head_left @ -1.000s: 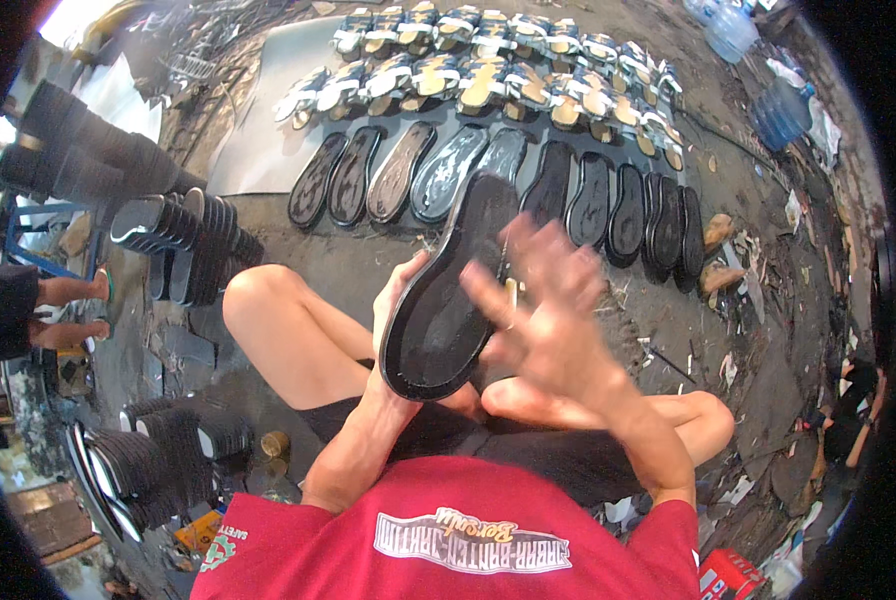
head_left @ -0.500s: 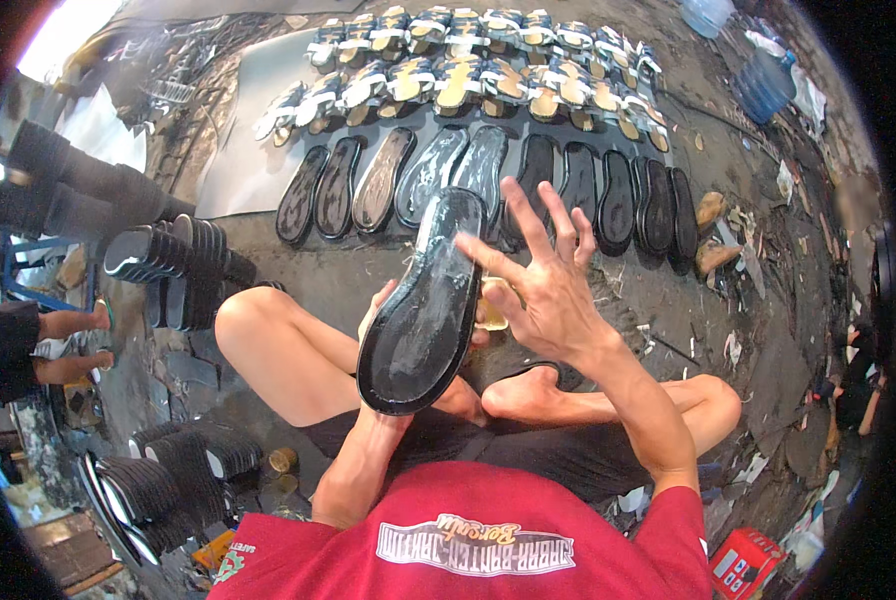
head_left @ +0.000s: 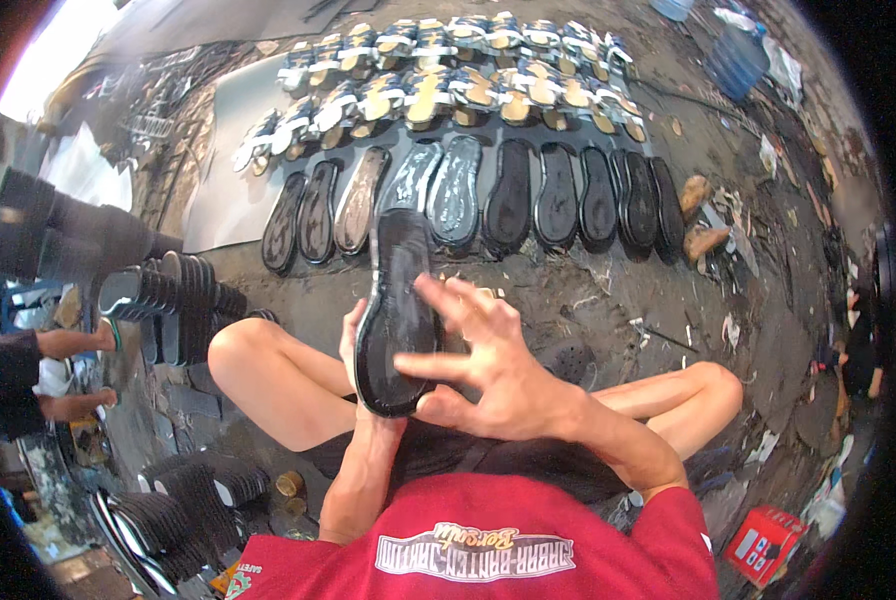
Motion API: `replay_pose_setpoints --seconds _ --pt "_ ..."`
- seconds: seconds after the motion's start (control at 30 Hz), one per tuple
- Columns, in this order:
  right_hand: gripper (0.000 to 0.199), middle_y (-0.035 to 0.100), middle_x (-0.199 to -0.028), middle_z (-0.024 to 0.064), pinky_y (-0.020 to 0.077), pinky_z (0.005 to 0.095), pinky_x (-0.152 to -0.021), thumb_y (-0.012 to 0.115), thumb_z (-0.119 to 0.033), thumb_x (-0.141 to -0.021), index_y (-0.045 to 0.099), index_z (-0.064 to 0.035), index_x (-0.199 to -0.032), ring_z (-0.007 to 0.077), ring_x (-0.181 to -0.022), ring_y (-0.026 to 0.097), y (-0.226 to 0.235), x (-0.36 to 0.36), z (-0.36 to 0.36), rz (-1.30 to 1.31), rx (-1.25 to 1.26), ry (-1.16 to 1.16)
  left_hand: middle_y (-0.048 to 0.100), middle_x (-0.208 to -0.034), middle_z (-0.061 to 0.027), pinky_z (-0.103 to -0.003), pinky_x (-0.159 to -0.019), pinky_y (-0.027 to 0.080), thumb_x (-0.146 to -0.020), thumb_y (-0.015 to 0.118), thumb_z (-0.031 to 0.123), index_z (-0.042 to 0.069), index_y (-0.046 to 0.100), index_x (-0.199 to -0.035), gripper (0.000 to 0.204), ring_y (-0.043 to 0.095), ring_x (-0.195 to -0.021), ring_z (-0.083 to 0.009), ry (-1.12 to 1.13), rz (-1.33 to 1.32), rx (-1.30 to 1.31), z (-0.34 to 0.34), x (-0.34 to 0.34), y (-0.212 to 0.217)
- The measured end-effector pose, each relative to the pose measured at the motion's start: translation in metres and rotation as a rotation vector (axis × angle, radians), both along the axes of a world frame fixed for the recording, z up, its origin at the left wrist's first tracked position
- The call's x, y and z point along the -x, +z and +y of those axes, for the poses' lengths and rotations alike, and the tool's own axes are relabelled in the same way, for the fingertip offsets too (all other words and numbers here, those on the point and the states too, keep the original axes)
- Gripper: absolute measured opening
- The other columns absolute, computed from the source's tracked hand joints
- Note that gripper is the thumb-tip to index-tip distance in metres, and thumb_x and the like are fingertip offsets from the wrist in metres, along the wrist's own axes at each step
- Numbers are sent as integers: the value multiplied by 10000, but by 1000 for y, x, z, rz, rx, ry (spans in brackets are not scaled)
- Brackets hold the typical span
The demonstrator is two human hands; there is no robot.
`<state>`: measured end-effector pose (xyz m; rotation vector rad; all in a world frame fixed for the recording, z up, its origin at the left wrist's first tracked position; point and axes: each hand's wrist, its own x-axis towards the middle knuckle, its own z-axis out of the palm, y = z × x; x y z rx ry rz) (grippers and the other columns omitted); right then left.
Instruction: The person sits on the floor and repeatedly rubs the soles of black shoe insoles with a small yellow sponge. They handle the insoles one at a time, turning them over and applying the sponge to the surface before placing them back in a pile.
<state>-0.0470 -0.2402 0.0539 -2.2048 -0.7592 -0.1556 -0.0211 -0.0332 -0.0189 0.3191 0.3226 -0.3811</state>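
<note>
A black shoe sole (head_left: 398,310), with a glossy wet-looking film on its face, is held up in front of my crossed legs. My left hand (head_left: 353,340) grips it from beneath and along its left edge, most of its fingers hidden behind it. Over its right side lies my right hand (head_left: 493,365), fingers spread, one fingertip touching the heel half and another near the middle. Just beyond, similar soles stand in a row, among them a dark one (head_left: 508,200) and a whitish, wet-looking one (head_left: 455,195).
Behind the row, several strapped sandal uppers (head_left: 428,95) line a grey sheet (head_left: 230,150). Stacked soles (head_left: 173,300) stand at left, more (head_left: 173,505) at lower left beside a small tin (head_left: 290,485). Another person's legs (head_left: 73,345) show at far left. A red box (head_left: 765,545) sits lower right.
My right hand has come down and toward me along the sole, from its upper part to its heel half. The sole has shifted slightly left and stands more upright in view.
</note>
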Motion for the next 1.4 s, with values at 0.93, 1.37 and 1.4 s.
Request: replay_pose_setpoints --seconds 0.93,1.37,1.4 --pt "1146 508 -1388 363 488 690 -1015 945 -275 -793 214 -334 -1672 533 -1324 500 -228 -157 -222 304 218 -1451 596 -1445 -188 -437 -1220 443 -1128 502 297 -48 524 -1512 517 562 -1394 -319 571 -255 -956 241 -29 60" --pt "548 466 -1583 238 365 581 -1200 772 -341 -948 616 -72 -1399 446 -1476 427 -178 -55 -105 -45 179 -464 625 -1396 -201 -420 -1112 504 -1086 594 276 -73 528 -1482 532 622 -1288 -299 484 360 -1858 293 23 -143" --pt "550 429 -1627 223 337 587 -1220 751 -387 -964 635 -64 -1394 438 -1508 388 -176 -45 -88 -3 266 -294 628 -1394 -201 -421 -1106 506 -1082 601 273 -73 530 -1479 531 624 -1283 -297 488 387 -1874 295 34 -146"
